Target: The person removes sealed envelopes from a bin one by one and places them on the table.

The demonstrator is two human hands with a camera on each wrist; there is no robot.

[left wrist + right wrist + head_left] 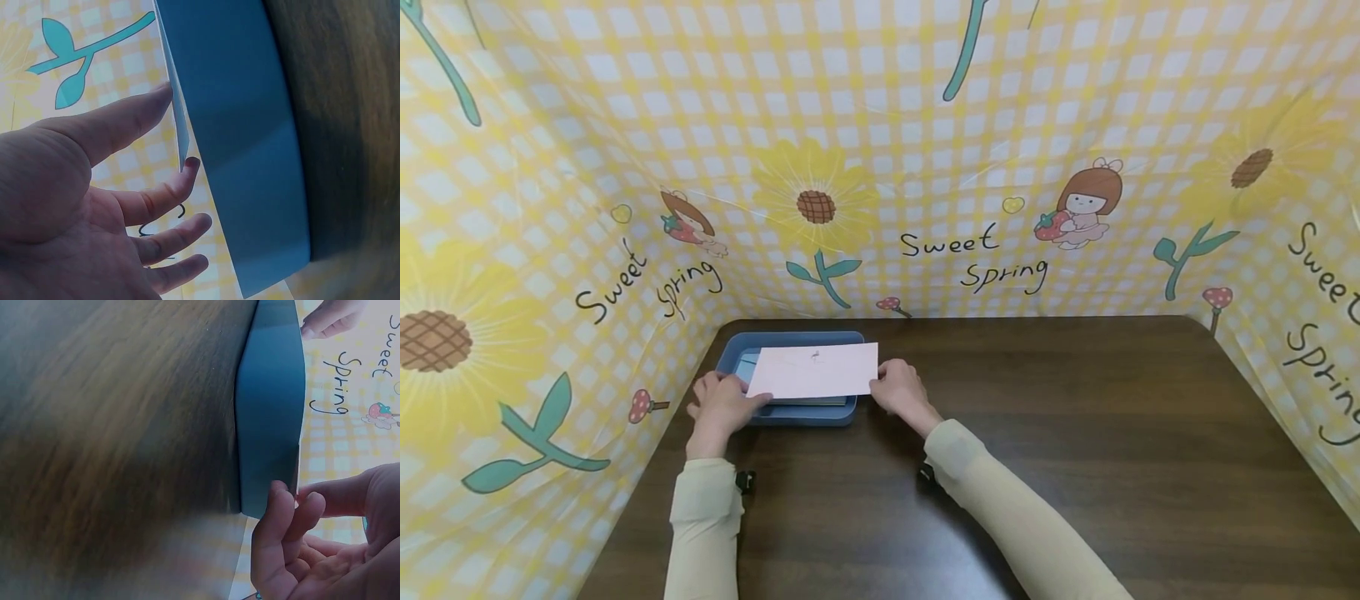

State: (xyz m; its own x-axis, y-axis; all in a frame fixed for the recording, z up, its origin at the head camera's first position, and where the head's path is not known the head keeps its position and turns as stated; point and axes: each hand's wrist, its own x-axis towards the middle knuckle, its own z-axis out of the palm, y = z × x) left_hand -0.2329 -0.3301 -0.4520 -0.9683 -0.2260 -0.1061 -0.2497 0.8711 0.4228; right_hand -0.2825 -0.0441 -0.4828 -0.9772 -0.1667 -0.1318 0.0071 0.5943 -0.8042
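A pale pinkish-white paper card (816, 371) with a small dark mark near its top lies level over a blue tray (797, 420). My left hand (718, 406) holds its near left corner, thumb along the edge; in the left wrist view the thin card (180, 125) stands between thumb and index finger, other fingers spread. At the card's right end, my right hand (901, 387) pinches the near corner between thumb and fingers, just outside the tray's right wall. Under the card, part of a light-blue flat item (746, 365) shows inside the tray; the rest is hidden.
The tray stands at the far left of a dark wooden table (1037, 417). A yellow checked cloth (880, 108) with flowers and lettering hangs behind the table and at both sides. Dark wrist devices (745, 482) sit by both sleeves.
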